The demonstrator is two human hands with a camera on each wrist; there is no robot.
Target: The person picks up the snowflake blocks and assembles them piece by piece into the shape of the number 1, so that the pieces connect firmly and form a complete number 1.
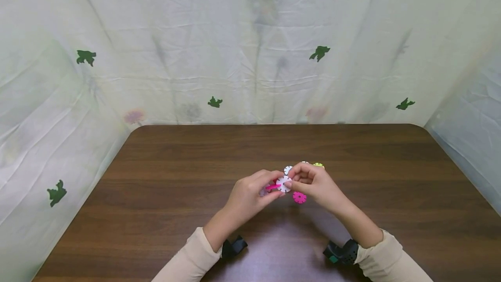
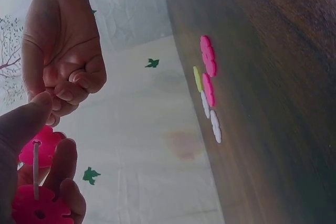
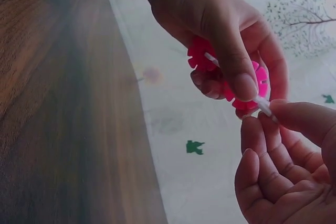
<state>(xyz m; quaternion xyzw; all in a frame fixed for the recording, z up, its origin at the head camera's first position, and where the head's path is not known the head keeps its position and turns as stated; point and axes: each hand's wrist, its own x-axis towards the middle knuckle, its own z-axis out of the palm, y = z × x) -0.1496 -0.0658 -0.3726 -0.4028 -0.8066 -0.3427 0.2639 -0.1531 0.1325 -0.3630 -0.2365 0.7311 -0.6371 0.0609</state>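
My left hand (image 1: 252, 190) holds a small chain of notched plastic discs between thumb and fingers. In the left wrist view, two pink discs (image 2: 42, 205) are joined by a white disc (image 2: 36, 171) seen edge-on. From the right, my right hand (image 1: 318, 184) pinches a white notched disc (image 1: 283, 184) at the chain's end, thumb against fingertips. That disc faces the head camera, with a pink disc (image 1: 272, 186) edge-on against it. In the right wrist view, the left thumb covers part of the chain, and the pinched white disc (image 3: 266, 109) spans between both hands' fingertips.
Loose discs lie on the brown wooden table (image 1: 176, 212) near the hands: a pink one (image 1: 299, 197), a white one (image 1: 288, 170) and a yellow-green one (image 1: 318, 165), partly behind the right hand. A patterned white cloth (image 1: 235, 55) hangs beyond the table's far edge.
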